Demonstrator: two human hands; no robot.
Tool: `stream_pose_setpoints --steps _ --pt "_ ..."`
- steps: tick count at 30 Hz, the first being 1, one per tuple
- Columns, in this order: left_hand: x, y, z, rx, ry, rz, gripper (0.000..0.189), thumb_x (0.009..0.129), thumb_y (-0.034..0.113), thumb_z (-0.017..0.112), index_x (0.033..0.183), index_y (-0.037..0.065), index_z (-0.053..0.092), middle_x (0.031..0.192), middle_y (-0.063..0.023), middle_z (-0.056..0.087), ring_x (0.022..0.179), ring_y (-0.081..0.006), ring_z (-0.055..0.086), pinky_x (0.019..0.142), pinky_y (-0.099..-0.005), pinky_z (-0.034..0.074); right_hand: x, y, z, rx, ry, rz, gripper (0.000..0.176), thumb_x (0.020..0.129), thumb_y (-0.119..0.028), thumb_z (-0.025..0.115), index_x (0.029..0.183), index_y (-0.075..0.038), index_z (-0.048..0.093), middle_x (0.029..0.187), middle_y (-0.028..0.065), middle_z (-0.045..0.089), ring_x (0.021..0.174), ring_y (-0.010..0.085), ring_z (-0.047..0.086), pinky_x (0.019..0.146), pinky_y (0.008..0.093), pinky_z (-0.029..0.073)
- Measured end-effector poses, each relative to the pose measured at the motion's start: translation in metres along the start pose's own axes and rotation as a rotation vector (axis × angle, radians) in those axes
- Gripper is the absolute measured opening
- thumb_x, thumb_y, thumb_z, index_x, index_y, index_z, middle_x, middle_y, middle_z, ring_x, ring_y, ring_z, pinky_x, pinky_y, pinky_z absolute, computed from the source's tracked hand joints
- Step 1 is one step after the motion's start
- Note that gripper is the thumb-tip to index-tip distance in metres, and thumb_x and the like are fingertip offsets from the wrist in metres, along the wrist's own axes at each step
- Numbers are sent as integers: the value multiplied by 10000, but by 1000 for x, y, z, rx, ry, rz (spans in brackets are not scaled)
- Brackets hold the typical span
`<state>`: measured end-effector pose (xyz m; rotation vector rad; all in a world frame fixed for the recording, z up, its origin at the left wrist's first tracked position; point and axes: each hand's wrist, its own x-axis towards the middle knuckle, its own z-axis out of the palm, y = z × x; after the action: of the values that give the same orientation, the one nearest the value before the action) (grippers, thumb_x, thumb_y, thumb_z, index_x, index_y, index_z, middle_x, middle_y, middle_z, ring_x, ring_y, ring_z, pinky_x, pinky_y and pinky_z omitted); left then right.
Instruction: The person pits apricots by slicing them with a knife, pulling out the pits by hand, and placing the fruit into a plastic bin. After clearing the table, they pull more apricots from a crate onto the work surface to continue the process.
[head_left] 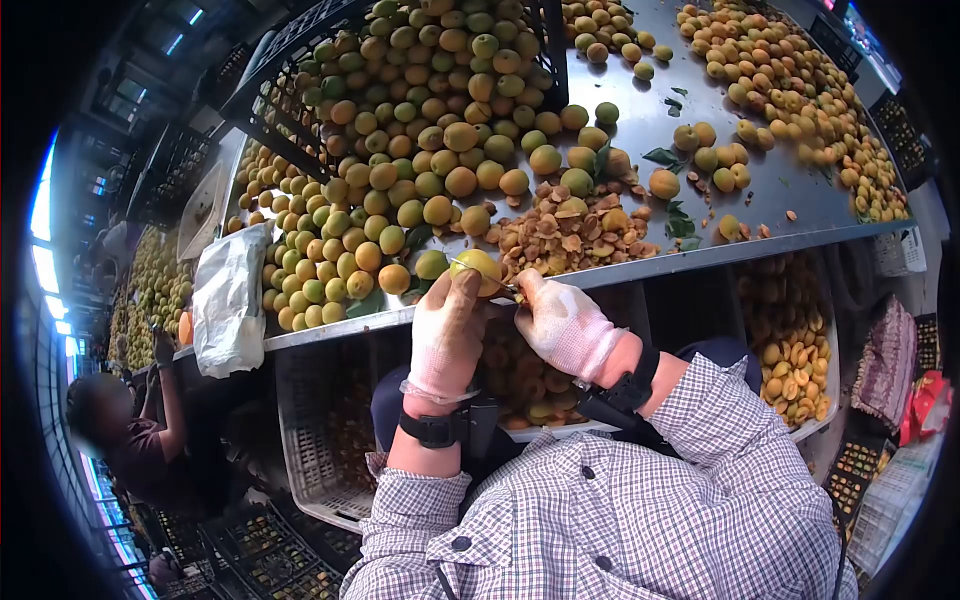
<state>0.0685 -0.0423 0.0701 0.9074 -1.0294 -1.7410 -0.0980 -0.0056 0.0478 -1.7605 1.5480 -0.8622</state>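
Note:
Over the front edge of the metal table, my left hand [447, 335] is closed round a yellow-green apricot [478, 270]. My right hand [566, 322] is closed beside it, gripping a small thin metal tool [508, 290] that meets the fruit; its exact kind is mostly hidden by the fingers. Both hands wear thin pale gloves. Just beyond them lies a heap of brownish pits and scraps [565, 235]. Loose whole apricots [345, 240] spread to the left of the hands.
A black crate [285, 130] spills apricots onto the metal table [640, 120]. More apricots [780, 70] line the far right. A white cloth [230, 300] hangs over the edge. Below stand a crate of split apricots [828, 395] and a pale crate [310, 470]. Another person [140, 430] works at left.

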Motion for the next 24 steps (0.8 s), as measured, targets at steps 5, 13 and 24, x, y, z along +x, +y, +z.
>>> stream_pose_setpoints --steps 5,13,24 --pt "2 -13 10 428 108 225 470 942 113 648 1333 -56 451 1117 -81 617 993 -140 606 871 -257 505 2 3 2 -40 -36 79 205 866 -124 569 1011 5 505 845 262 640 854 456 626 727 502 499" --pt "0 -2 2 -78 59 -54 534 860 -25 706 1334 -64 463 1117 -90 619 1012 -140 606 894 -265 509 0 -1 -2 -39 -33 31 200 863 -135 578 984 1 495 820 255 634 839 455 624 719 513 492" --pt "-5 -3 11 28 195 253 565 845 -36 713 1350 -57 460 1129 -104 611 980 -163 622 897 -286 524 3 -13 -18 -86 -129 23 233 862 -134 560 1038 11 515 826 250 665 838 453 644 743 531 498"
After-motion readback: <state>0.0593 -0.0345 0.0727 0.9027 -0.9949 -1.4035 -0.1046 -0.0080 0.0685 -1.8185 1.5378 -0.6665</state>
